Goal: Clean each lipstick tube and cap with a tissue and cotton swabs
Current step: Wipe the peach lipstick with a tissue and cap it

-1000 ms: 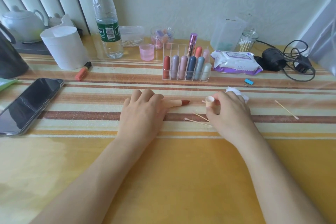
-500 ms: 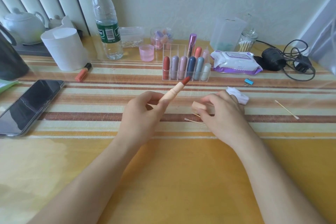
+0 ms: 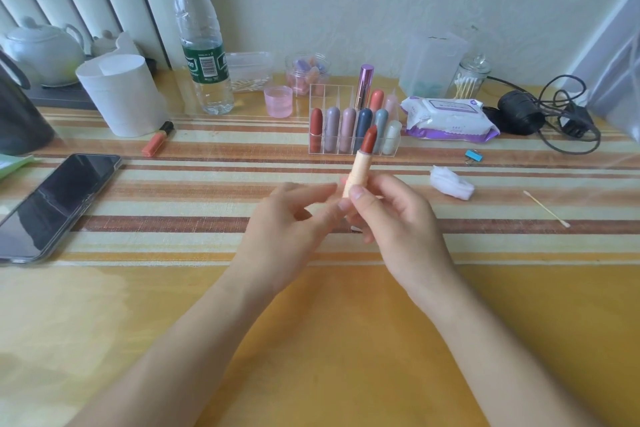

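An uncapped peach lipstick tube (image 3: 360, 170) with a red-brown bullet stands upright above the striped mat. My right hand (image 3: 398, 225) grips its lower part, thumb on the front. My left hand (image 3: 284, 229) reaches in from the left and pinches the base with fingertip and thumb. The cap is hidden. A crumpled white tissue (image 3: 450, 182) lies to the right of my hands, and a cotton swab (image 3: 545, 208) lies further right. A clear organizer (image 3: 353, 130) behind holds several capped lipsticks.
A phone (image 3: 55, 204) lies at the left, with an orange lip gloss (image 3: 157, 139), paper roll (image 3: 121, 94) and water bottle (image 3: 201, 45) behind it. Wet wipes (image 3: 446, 118), a swab jar (image 3: 467, 80), a blue clip (image 3: 473, 156) and a black cable (image 3: 540, 114) are at the back right.
My left hand lifted the lipstick off the mat and stood it upright. My right hand, which held the cap, came over and now grips the tube; the cap is out of sight.
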